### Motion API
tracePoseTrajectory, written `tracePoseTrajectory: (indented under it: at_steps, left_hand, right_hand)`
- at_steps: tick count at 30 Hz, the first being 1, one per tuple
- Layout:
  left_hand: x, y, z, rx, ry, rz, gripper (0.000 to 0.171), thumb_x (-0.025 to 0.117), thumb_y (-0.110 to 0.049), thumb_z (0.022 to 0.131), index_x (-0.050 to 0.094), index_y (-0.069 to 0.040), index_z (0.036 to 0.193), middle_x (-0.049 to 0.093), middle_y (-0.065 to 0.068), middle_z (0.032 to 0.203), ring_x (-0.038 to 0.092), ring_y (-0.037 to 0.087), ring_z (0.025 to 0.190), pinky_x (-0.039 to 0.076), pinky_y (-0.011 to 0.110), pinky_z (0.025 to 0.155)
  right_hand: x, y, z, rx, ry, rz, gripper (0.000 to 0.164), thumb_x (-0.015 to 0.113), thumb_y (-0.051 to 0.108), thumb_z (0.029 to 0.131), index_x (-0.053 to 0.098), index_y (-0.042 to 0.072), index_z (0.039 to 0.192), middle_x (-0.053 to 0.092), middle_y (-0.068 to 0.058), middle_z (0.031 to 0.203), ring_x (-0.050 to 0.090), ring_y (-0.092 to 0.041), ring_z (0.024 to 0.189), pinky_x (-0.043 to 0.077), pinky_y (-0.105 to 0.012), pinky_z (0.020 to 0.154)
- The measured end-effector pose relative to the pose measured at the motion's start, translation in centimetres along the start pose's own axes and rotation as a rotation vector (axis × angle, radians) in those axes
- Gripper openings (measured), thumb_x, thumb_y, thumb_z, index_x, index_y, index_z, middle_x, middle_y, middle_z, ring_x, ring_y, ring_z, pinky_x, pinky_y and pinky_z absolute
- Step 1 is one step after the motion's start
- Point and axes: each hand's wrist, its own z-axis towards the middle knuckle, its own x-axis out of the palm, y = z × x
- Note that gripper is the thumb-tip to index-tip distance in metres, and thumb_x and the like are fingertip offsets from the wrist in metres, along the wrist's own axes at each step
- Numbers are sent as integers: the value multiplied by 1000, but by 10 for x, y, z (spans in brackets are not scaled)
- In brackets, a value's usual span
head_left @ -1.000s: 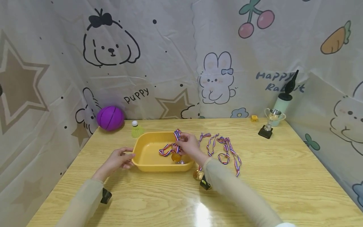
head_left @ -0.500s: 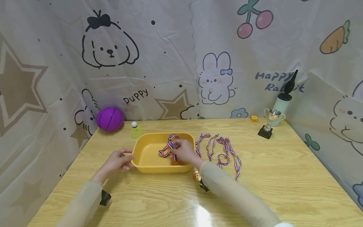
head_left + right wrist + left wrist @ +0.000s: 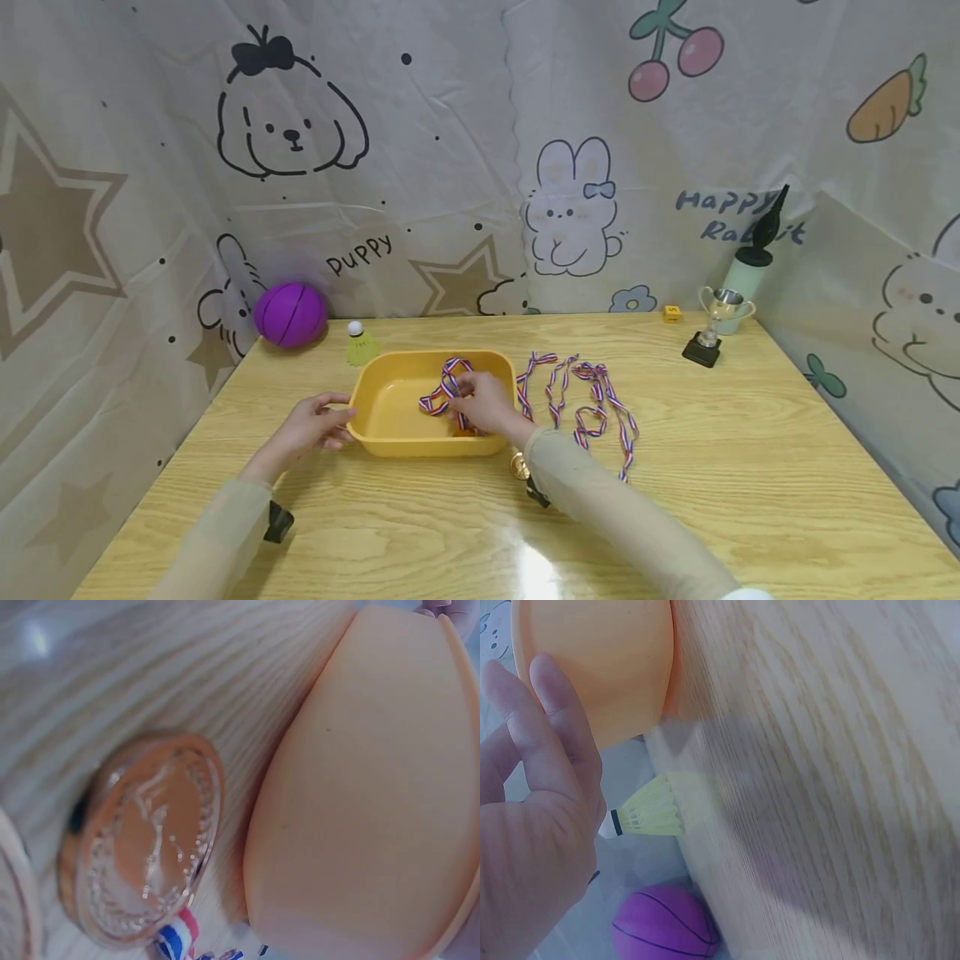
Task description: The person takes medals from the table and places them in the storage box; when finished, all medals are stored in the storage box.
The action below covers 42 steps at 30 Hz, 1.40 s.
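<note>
Two hands are seen over a pale wooden table [image 3: 465, 533], both at a shallow yellow plastic tray [image 3: 390, 417]. The left hand [image 3: 307, 427] is laid against the tray's left rim, its fingers nearly straight and touching the wall. The right hand [image 3: 483, 402] is lowered inside the tray, and a red, white and blue striped ribbon [image 3: 442, 390] is pinched in its curled fingers. A round bronze medal [image 3: 142, 840] is seen lying on the table just beside the tray's outer wall. More striped ribbons [image 3: 592, 400] are spread to the right of the tray. Further back, a yellow shuttlecock [image 3: 360, 343], a purple ball [image 3: 290, 313] and a small silver trophy [image 3: 712, 325] are set.
</note>
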Motion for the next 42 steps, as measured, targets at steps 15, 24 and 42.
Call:
tracePoseTrajectory:
  at_steps: [15,24,42]
  left_hand:
    - [0,-1,0,7,-2,4,52,53,-16,99,34,11,138,66,1,78,65,7,68,55,18,59]
    - [0,1,2,17,2,6,52,54,-17,98,34,11,138,67,1,78,65,8,68,55,19,59]
    - [3,2,2,13,-8,7,53,53,-17,99,34,11,138,67,3,83,65,8,68,56,19,59]
  right_hand:
    - [0,0,-1,26,-14,14,37,77,4,78,66,0,113,70,-11,94,67,-18,80,52,-20,56]
    - [0,1,-1,28,-10,35,37,77,3,77,66,0,112,70,-13,95,68,-18,80,54,-22,54]
    - [-36,4,-13,18,59,275,42,73,7,83,60,1,122,60,-25,119,68,-26,85,59,-45,73]
